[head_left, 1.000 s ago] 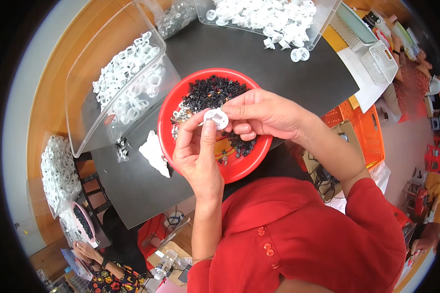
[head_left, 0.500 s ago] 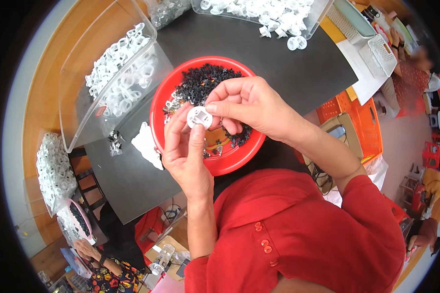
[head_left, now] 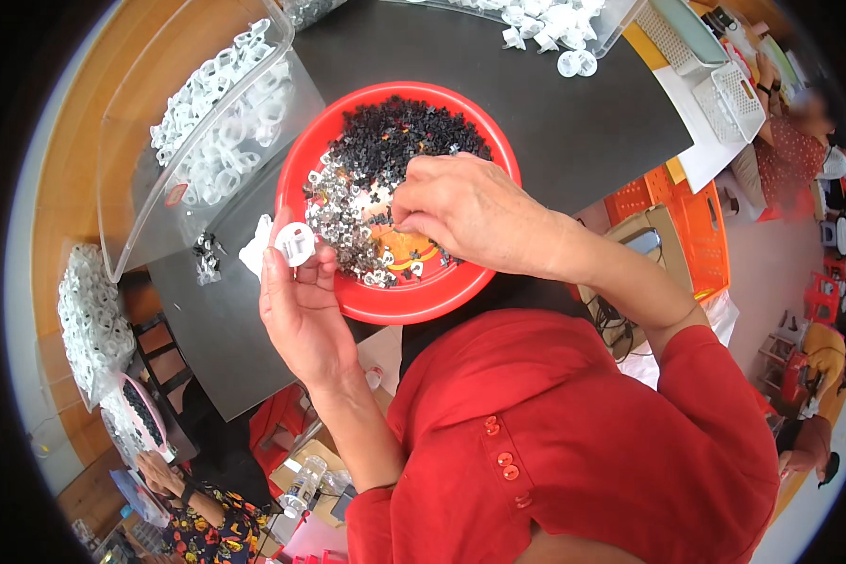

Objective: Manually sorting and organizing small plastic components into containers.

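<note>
My left hand (head_left: 301,310) pinches a round white plastic part (head_left: 296,243) between thumb and fingers, over the left rim of a red basin (head_left: 414,308). Inside the basin lie a heap of small black plastic pieces (head_left: 399,136) and, to its left, a pile of small silvery metal pieces (head_left: 343,230). My right hand (head_left: 461,207) reaches over the basin's middle with thumb and fingertips drawn together, close to the small pieces. Whatever its fingertips hold, if anything, is too small to make out.
A clear bin (head_left: 132,169) of white ring-shaped parts stands to the left of the basin. White parts (head_left: 555,23) fill another clear bin at the far side. Right of the dark table (head_left: 573,122) is an orange crate (head_left: 710,249). Another person's hands (head_left: 164,475) are at lower left.
My hands have parted. The left one moved left with the white part; the right one let go of it and lowered over the basin's pieces. The view has shifted slightly.
</note>
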Demonstrator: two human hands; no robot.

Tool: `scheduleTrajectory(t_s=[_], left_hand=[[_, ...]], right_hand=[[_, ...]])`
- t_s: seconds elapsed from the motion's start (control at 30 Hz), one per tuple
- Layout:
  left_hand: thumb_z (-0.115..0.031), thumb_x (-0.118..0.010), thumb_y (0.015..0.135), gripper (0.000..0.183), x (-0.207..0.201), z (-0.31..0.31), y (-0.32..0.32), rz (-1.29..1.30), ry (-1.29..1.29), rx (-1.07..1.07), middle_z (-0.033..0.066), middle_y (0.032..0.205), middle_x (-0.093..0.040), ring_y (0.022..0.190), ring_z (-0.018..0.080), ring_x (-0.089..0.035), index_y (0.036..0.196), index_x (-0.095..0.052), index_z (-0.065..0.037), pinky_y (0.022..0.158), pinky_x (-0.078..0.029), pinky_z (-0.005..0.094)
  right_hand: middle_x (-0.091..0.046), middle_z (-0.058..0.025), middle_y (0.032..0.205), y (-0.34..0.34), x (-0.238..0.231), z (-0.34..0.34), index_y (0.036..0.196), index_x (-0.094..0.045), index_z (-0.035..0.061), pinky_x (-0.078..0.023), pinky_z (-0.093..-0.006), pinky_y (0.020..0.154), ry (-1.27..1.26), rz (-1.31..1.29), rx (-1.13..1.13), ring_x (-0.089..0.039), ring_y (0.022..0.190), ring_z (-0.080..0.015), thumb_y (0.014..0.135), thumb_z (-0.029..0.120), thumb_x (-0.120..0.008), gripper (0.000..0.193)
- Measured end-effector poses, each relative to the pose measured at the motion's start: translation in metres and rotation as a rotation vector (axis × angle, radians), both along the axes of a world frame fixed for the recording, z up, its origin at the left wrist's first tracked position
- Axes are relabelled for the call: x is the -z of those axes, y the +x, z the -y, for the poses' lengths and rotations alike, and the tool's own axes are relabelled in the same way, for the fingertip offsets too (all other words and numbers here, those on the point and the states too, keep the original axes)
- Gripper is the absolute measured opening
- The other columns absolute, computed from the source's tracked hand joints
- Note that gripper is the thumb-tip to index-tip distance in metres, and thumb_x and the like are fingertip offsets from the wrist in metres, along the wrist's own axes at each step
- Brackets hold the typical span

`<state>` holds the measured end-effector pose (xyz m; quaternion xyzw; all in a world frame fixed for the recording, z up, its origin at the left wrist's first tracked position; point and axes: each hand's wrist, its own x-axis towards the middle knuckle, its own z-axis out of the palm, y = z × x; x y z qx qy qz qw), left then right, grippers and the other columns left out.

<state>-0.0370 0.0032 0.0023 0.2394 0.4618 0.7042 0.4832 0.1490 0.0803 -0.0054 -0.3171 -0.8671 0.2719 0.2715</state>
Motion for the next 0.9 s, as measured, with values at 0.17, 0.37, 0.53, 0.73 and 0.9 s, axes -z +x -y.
scheduleTrajectory(t_s=[0.17,0.37,0.53,0.73,0.9], left_hand=[[-0.022,-0.045,0.1,0.043,-0.001,0.002,0.003,-0.002,-0.02,-0.04,0.012,0.115,-0.061,0.086,0.0129,-0.059,0.13,-0.048,0.009,0.078,-0.05,0.0275],[-0.02,-0.045,0.099,0.038,0.0,0.001,0.004,-0.027,-0.003,0.006,0.0125,0.119,-0.06,0.087,0.013,-0.06,0.126,-0.052,0.007,0.079,-0.05,0.0281],[-0.015,-0.047,0.097,0.033,-0.003,0.001,0.006,-0.065,-0.027,-0.004,0.0118,0.118,-0.061,0.092,0.0133,-0.062,0.122,-0.055,0.006,0.08,-0.052,0.0281],[-0.013,-0.048,0.097,0.029,0.0,0.007,0.008,-0.345,-0.061,0.045,0.0099,0.113,-0.062,0.092,0.0124,-0.061,0.117,-0.057,0.005,0.079,-0.05,0.0263],[-0.003,-0.061,0.091,0.012,0.0,0.007,0.027,-0.738,0.073,0.116,0.0009,0.093,-0.058,0.082,0.0072,-0.054,0.102,-0.063,0.001,0.075,-0.045,0.022]], right_hand=[[-0.058,-0.0108,0.082,0.003,-0.008,0.01,0.084,-0.065,0.0051,-0.046,-0.0412,0.074,-0.021,0.069,-0.126,-0.061,0.082,-0.0285,0.082,0.012,-0.062,0.007],[-0.059,-0.0087,0.083,0.0,0.0,0.021,0.091,-0.063,0.0048,-0.044,-0.038,0.075,0.124,0.111,-0.178,-0.06,0.086,-0.0251,0.082,0.011,-0.057,0.013],[-0.06,-0.0079,0.087,-0.002,-0.003,0.023,0.095,-0.062,0.0036,-0.043,-0.0374,0.077,0.134,0.196,-0.167,-0.06,0.087,-0.023,0.084,0.012,-0.056,0.014],[-0.067,-0.0095,0.085,0.002,-0.023,0.01,0.089,-0.064,-0.0009,-0.05,-0.0346,0.073,-0.509,-0.169,-0.078,-0.065,0.08,-0.0216,0.085,0.011,-0.06,0.013],[-0.068,-0.0057,0.086,0.005,-0.011,0.001,0.098,-0.067,-0.0026,-0.051,-0.0254,0.072,-0.994,-0.509,-0.081,-0.062,0.081,-0.0086,0.088,0.016,-0.065,0.022]])
